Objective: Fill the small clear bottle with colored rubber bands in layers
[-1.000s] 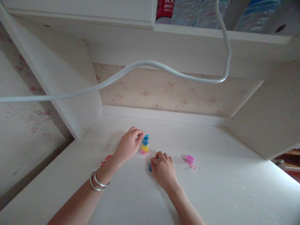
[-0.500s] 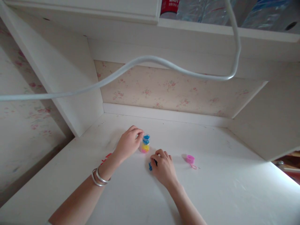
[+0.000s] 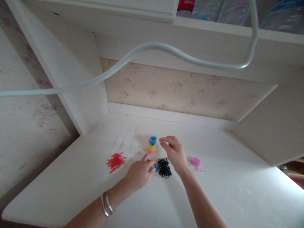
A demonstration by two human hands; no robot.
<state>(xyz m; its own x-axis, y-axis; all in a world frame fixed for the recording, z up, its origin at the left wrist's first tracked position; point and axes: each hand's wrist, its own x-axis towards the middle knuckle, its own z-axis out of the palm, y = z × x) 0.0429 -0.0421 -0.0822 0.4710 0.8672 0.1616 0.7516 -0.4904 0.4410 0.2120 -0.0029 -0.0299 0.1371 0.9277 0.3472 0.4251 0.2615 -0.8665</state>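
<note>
A small clear jar (image 3: 152,144) stands upright, holding pink, yellow and blue rubber bands in layers. Just right of its mouth, my right hand (image 3: 175,153) pinches thumb and forefinger together; a tiny bluish bit, seemingly a rubber band, shows at the fingertips. My left hand (image 3: 141,172) is lower, in front of the jar, its thumb and fingers closing on a few blue rubber bands (image 3: 156,167) on the desk. Beside these lies a heap of black rubber bands (image 3: 164,167). Left of that hand is a loose pile of red rubber bands (image 3: 116,162).
A pink lid with a loop (image 3: 196,162) lies on the white desk (image 3: 228,190) at the right. A white cable (image 3: 152,46) hangs across the view in front of the shelf. Side panels (image 3: 78,91) and a papered back wall enclose the desk. Wrapped bottles (image 3: 211,9) stand on the shelf above.
My right hand has risen from the blue and black bands to beside the jar's mouth. My left hand has come down from the jar to the blue bands, uncovering the red pile.
</note>
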